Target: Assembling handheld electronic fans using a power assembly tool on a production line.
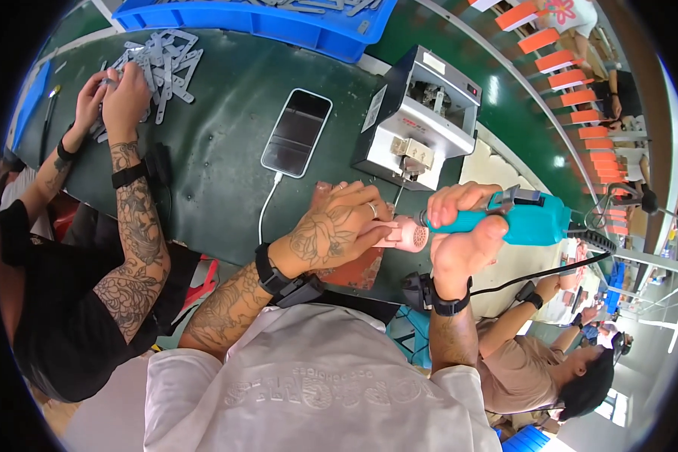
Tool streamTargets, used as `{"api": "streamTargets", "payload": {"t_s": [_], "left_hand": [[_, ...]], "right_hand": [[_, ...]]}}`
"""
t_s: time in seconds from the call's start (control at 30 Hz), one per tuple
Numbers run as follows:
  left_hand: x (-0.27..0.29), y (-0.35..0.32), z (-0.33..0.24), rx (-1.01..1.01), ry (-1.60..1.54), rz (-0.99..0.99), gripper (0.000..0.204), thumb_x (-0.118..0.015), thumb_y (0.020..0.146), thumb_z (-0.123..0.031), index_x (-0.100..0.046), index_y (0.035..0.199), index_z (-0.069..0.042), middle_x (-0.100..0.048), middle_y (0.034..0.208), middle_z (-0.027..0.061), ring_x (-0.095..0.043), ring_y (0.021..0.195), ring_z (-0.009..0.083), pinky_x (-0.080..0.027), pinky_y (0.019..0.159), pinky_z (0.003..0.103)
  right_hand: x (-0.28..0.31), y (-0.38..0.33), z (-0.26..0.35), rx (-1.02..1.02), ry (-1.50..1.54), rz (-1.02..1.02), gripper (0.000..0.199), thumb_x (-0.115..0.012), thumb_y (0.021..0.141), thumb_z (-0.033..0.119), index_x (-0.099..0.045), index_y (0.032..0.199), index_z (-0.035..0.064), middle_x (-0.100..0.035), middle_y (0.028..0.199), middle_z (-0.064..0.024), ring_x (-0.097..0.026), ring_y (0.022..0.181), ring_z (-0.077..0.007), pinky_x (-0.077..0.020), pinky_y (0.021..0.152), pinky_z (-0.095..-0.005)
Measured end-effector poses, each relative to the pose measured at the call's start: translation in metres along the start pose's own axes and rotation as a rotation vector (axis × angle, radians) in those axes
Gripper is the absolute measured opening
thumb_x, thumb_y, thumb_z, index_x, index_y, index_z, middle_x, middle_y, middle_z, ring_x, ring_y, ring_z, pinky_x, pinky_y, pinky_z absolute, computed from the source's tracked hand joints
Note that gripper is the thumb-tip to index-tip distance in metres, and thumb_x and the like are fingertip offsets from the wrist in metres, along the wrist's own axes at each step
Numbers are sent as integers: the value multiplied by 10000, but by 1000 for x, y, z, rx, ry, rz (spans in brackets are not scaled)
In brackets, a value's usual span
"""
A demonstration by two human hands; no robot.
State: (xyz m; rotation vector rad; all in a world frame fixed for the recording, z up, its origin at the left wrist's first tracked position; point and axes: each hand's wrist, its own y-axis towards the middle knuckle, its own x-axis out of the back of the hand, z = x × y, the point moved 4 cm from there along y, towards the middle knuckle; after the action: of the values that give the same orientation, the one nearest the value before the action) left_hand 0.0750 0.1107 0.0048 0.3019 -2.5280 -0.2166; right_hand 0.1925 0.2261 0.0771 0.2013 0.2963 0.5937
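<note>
One small pink part (405, 233) sits at the middle of the work, just right of the picture's centre, held over the near edge of the green bench (218, 166). The left hand (337, 230) is clamped around it, fingers curled over its top, so only the round, perforated-looking end shows at the hand's 3 o'clock. Touching that end is the tip of a teal electric screwdriver (516, 218), gripped tight in the right hand (463, 233), with its black cable trailing off toward 4 o'clock.

Judging from this, the fastening step is under way rather than finished: the bit is on the part, and no finished pink pieces can be seen anywhere, so how many are done or left cannot be told.

At 12 o'clock from the part stands a grey-and-white boxy machine (418, 113). At 10 o'clock a smartphone (297, 132) lies face up, a white cord running from it. Farther toward 10 o'clock a co-worker's two hands (113, 94) sort a heap of flat grey strips (166, 64), with more in a blue bin (294, 26) at 11 o'clock. Another person sits at 4 o'clock.
</note>
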Motion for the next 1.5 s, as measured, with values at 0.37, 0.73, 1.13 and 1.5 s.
{"api": "streamTargets", "payload": {"t_s": [0.37, 0.73, 1.13, 1.5], "left_hand": [[1, -1, -1, 14, -18, -8, 117, -713, 925, -220, -698, 965, -112, -615, 999, 27, -602, 1004, 263, -400, 897, 437], [2, 0, -3, -21, -35, -2, 148, -716, 916, -203, -735, 1003, -85, -606, 1011, 75, -603, 1003, 304, -432, 913, 428], [-2, 2, -3, -95, 13, -72, 181, -740, 869, -156, -740, 1024, -63, -619, 1025, 66, -601, 976, 292, -436, 844, 415], [0, -3, 0, 30, -47, 25, 165, -696, 947, -273, -743, 1027, -136, -619, 1065, 35, -600, 1090, 268, -416, 966, 527]], "right_hand": [[6, -13, -14, -40, 44, 51, 607, -694, 905, 611, -517, 923, 30, -514, 656, -91, -504, 574, -212, -432, 543, -365], [4, -17, -26, 5, 84, 76, 531, -736, 909, 489, -509, 915, 9, -515, 669, -101, -504, 562, -221, -444, 535, -375], [5, -17, -30, -5, 71, 40, 485, -708, 946, 448, -502, 921, 10, -517, 685, -103, -507, 566, -217, -451, 534, -370], [-14, 44, -11, 151, -61, -49, 598, -596, 1000, 610, -489, 917, 27, -507, 713, -81, -518, 631, -213, -465, 594, -356]]}}
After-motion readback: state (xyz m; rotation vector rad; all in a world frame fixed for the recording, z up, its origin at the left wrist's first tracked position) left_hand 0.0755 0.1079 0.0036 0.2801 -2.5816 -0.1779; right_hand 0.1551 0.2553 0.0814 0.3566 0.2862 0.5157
